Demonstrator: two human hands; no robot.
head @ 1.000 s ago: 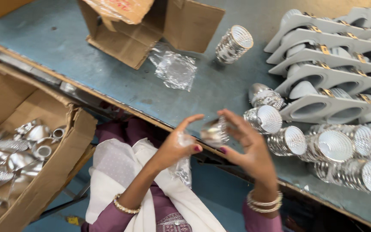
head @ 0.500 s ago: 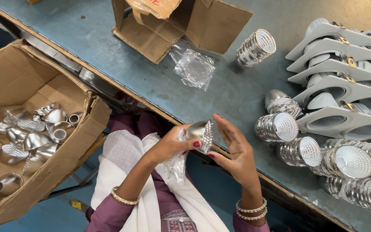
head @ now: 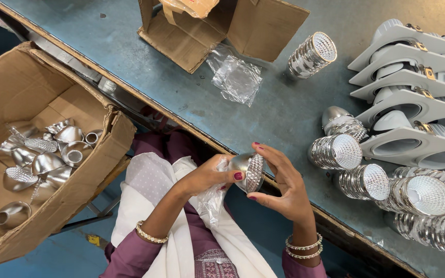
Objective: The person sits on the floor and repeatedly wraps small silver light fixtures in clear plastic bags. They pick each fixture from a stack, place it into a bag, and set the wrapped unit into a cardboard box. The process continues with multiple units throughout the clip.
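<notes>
Silver metal reflector cup, low centre of the head view, is gripped between both hands: the left hand pinches it along with a clear plastic bag, the right hand curls around its faceted face. Lower left, a cardboard box holds more loose reflectors. On the grey-blue counter, right side, lie stacked reflectors and white lamp housings.

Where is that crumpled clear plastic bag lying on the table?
In the head view, the crumpled clear bag lies on the blue-grey table, upper middle, just in front of the open cardboard box and left of a lone stack of silver reflector cups.
</notes>
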